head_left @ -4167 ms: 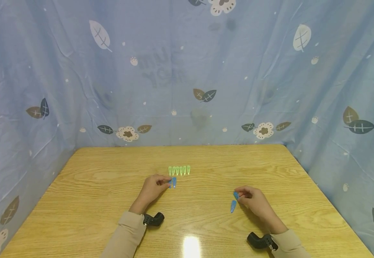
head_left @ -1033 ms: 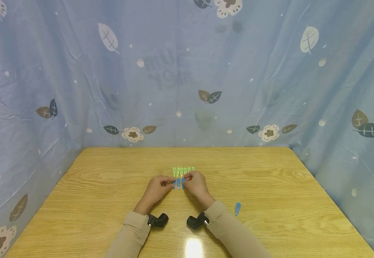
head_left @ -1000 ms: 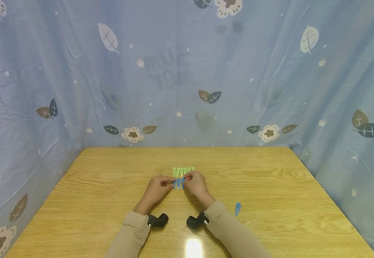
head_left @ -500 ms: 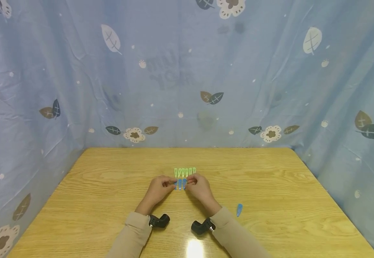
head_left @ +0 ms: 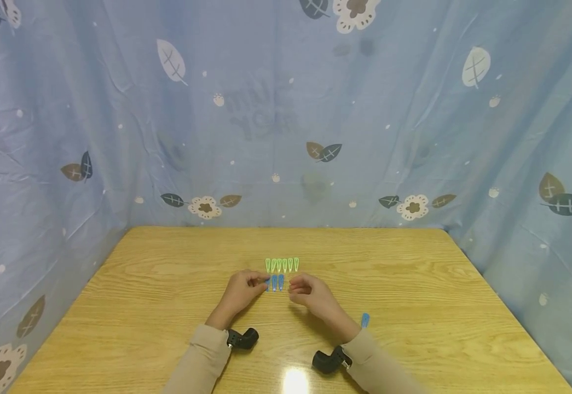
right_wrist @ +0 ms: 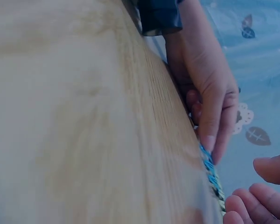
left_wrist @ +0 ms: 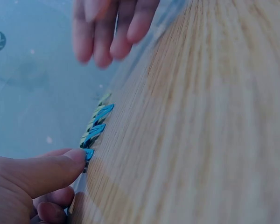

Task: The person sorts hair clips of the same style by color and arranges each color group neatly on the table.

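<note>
Three blue snap hair clips (head_left: 274, 283) lie side by side in a row, just below a row of several light green snap hair clips (head_left: 284, 265). My left hand (head_left: 241, 291) pinches the leftmost blue hair clip (left_wrist: 88, 154) between thumb and fingers, partly covering it. To the right of the row, my right hand (head_left: 315, 295) is held apart from the clips, fingers loosely bent with nothing between them; the left wrist view shows its fingers (left_wrist: 123, 28) above the clips. One more blue hair clip (head_left: 365, 319) lies farther right, its lower end hidden by my right sleeve.
The wooden table (head_left: 177, 249) reaches back to a blue patterned curtain (head_left: 266, 109), which also hangs at both sides. Black wrist mounts (head_left: 329, 361) sit at both cuffs. A bright light reflection shows near the front.
My right hand brought a blue hair clip from the right to the row, let go of it beside the other two, and moved back rightward. My left hand has stayed at the leftmost clip.
</note>
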A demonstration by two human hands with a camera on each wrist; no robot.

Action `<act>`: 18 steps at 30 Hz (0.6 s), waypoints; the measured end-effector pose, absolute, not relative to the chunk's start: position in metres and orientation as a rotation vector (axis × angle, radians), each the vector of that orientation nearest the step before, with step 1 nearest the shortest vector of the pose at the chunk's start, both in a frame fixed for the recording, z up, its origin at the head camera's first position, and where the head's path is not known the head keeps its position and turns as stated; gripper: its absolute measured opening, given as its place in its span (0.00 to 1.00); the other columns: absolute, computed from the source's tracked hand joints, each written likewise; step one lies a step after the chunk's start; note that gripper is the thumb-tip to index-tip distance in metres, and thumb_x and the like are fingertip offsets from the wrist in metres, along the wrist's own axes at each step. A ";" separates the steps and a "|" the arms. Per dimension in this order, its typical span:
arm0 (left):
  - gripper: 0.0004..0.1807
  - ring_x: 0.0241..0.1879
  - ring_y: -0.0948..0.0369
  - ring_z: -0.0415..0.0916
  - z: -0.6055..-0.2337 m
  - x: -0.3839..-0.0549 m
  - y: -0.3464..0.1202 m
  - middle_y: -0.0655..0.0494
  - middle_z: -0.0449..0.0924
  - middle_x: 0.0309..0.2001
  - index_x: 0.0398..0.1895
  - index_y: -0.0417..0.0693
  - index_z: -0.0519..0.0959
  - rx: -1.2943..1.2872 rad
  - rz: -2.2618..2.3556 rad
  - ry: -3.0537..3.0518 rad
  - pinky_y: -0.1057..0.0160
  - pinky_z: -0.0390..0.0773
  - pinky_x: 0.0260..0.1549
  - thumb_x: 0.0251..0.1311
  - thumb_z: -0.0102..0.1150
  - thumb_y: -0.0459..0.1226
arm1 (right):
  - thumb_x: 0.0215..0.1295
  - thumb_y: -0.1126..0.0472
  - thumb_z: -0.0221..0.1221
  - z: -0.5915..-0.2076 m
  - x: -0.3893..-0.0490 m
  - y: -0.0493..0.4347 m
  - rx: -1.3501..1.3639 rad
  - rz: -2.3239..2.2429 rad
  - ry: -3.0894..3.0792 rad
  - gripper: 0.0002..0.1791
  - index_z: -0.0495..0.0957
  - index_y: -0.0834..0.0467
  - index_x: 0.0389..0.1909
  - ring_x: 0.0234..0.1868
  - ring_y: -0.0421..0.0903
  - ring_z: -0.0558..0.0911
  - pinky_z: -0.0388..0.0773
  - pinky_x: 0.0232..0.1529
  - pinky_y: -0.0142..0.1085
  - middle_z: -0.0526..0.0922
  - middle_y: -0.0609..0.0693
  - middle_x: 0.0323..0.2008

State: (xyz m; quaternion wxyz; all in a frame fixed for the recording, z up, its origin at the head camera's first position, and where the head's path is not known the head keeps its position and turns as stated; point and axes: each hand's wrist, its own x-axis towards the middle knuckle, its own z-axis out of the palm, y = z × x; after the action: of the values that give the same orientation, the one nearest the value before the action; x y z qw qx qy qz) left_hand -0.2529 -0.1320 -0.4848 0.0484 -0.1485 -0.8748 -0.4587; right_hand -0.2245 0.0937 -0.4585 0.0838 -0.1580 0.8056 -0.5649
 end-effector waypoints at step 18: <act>0.09 0.27 0.62 0.66 -0.485 -0.253 -0.132 0.59 0.74 0.27 0.42 0.45 0.86 -0.440 -1.406 -2.677 0.66 0.69 0.26 0.57 0.65 0.33 | 0.65 0.65 0.60 -0.445 -0.184 0.187 -0.469 -1.683 2.513 0.21 0.70 0.73 0.54 0.50 0.56 0.78 0.75 0.48 0.30 0.77 0.65 0.50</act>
State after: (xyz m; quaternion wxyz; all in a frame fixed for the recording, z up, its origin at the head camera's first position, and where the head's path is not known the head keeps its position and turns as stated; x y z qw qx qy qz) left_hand -0.2531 -0.1323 -0.4848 0.0429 -0.1440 -0.8753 -0.4597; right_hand -0.1841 0.1868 -0.4455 0.0406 -0.1532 0.8203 -0.5495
